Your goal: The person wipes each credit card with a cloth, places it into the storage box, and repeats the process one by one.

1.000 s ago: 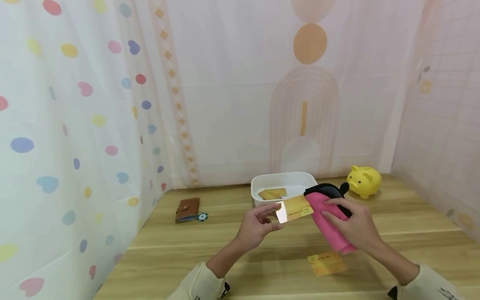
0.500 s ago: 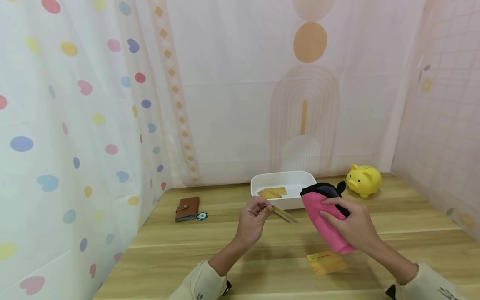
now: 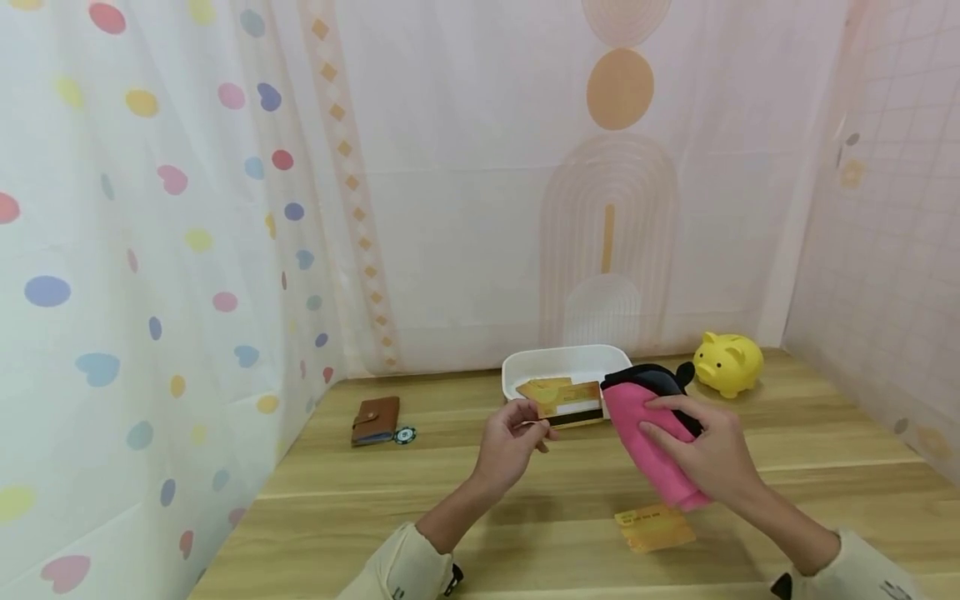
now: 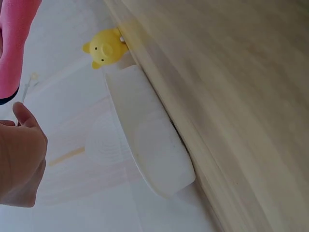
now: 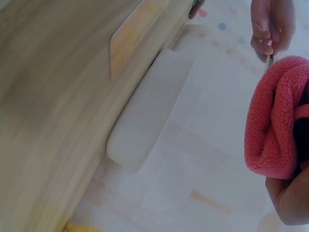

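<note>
Between thumb and fingers my left hand (image 3: pixel 504 443) pinches a gold bank card (image 3: pixel 573 407), its back with a black stripe and white strip facing me. The card's right end is close to a pink fleecy pouch (image 3: pixel 637 429) with black trim; in the head view I cannot tell whether they touch. My right hand (image 3: pixel 712 446) grips that pouch from the right, fingers around its side. Another gold card (image 3: pixel 655 528) lies flat on the table below the pouch. In the right wrist view the pouch (image 5: pixel 270 125) looks thick and folded, and the left hand (image 5: pixel 274 24) is beyond it.
Behind the hands stands a white tray (image 3: pixel 536 363) holding gold cards (image 3: pixel 542 387). A yellow piggy bank (image 3: pixel 729 365) sits at the back right. Toward the left lie a brown wallet (image 3: pixel 377 418) and a poker chip (image 3: pixel 406 435). Curtains surround the wooden table (image 3: pixel 360 508).
The left hand has drawn the card away from the pouch opening and turned it over, from its printed front through edge-on to its striped back. The right hand and pouch have barely moved.
</note>
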Available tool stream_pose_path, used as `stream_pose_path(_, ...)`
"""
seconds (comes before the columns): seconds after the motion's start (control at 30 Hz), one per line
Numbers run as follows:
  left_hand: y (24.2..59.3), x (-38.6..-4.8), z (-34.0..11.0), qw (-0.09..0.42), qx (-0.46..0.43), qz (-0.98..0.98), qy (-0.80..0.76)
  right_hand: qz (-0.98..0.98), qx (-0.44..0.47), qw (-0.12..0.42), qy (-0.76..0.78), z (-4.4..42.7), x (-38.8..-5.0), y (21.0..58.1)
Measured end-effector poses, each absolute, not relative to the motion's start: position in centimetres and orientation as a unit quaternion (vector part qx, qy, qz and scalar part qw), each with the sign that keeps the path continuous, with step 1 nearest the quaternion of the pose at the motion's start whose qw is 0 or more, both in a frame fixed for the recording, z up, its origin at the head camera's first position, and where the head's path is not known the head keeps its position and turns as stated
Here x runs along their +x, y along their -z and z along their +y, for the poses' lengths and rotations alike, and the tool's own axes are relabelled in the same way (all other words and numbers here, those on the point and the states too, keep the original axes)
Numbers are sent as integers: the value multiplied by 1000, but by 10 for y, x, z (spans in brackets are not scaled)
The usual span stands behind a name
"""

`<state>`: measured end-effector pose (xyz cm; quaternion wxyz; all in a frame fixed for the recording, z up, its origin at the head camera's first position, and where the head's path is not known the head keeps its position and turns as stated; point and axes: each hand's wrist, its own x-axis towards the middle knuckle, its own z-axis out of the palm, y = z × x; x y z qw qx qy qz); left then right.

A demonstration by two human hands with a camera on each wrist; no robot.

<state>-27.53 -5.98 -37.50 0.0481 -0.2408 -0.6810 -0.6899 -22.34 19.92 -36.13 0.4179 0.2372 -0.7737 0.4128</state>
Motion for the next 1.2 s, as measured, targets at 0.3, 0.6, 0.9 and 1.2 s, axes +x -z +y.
stream_pose_path(0.3,379,-273,-57,-14,-255,-656,710,-748,287,419,-427,187,-229,367)
stream_pose_path(0.6,377,-275,-52,-40,-283,-648,706,-747,309,411,-421,167,-231,357)
stream_pose_path(0.9,377,-272,-55,-49,-309,-669,675,-745,342,400,-411,153,-236,357)
stream_pose_path(1.2,371,-272,-60,-13,-314,-705,636,-758,344,427,-352,151,-238,354)
